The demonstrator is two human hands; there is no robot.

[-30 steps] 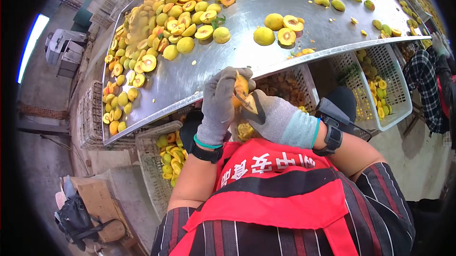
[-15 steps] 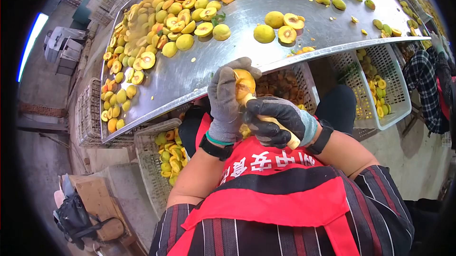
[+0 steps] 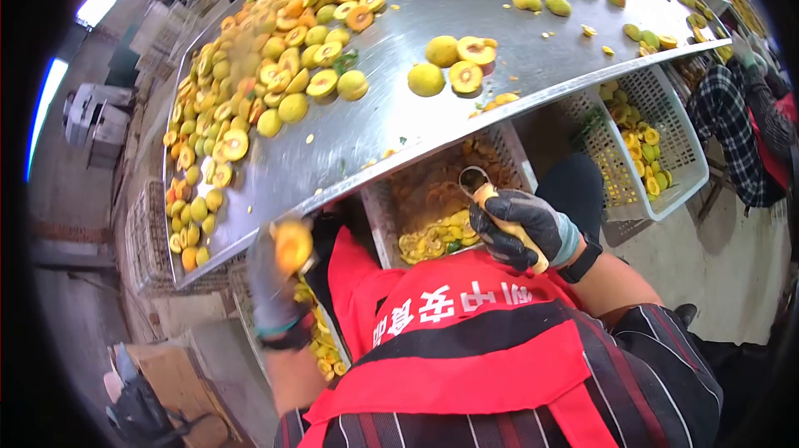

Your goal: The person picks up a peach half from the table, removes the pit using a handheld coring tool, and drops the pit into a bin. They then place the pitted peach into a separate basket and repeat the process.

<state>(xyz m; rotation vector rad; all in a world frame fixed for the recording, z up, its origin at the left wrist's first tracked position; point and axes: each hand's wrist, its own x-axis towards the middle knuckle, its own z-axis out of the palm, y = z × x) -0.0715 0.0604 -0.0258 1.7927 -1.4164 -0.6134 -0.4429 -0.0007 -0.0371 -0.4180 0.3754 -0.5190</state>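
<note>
My right hand, in a dark-coated glove, grips a wooden-handled pitting tool whose metal loop points up and away from me. Smeared by motion, my gloved left hand is low on the left, beside the table's front edge. An orange-yellow peach half is at its fingers, its cut face toward me. Below that hand is a crate of cut yellow peaches. Between my hands, a crate under the table holds peach scraps and pieces.
On the metal table lie a large heap of halved peaches and a small group of peaches. A white crate of peaches stands at right, near another person in plaid. A bag lies lower left.
My hands have parted. The left has swung down and left with the peach half, away from the tool. The right has shifted slightly right, still holding the tool, whose metal loop now shows.
</note>
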